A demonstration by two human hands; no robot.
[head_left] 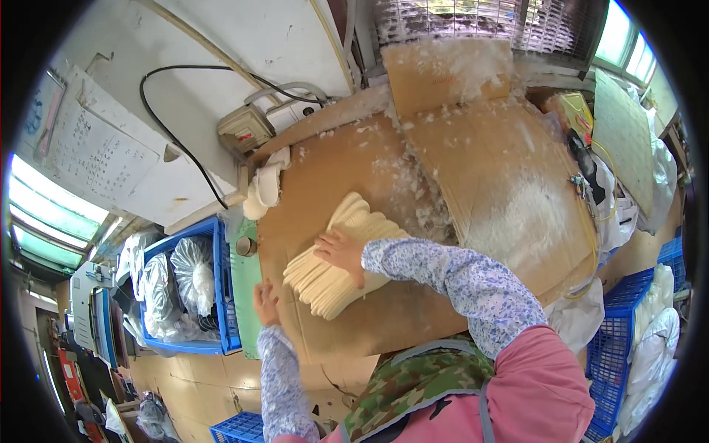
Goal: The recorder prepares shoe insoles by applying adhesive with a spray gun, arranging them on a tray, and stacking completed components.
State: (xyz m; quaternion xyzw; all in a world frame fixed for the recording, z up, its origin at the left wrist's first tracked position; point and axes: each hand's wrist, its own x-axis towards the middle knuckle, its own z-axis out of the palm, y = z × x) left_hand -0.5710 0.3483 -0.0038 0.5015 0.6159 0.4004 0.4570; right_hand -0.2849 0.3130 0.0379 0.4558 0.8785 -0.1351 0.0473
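A fanned stack of cream, soft-looking, insole-shaped pieces [354, 214] lies on the cardboard-covered table [384, 325]. Their rounded ends point away from me and the layered edges show at the near left. Across the top of the stack rests my right hand [343, 255], its fingers stretched and the thumb apart. My left hand [266, 301] is at the table's left edge, a little left of the stack and apart from it. Its fingers are raised and spread, with nothing in them. Both forearms wear flowered sleeves.
White fluff [521, 214] covers the cardboard at the right. A blue crate [225, 295] with bagged goods stands left, beside a small round tin [246, 246] on a green surface. White curved pieces [264, 186] lie at the far-left corner. Another blue crate [613, 354] stands right.
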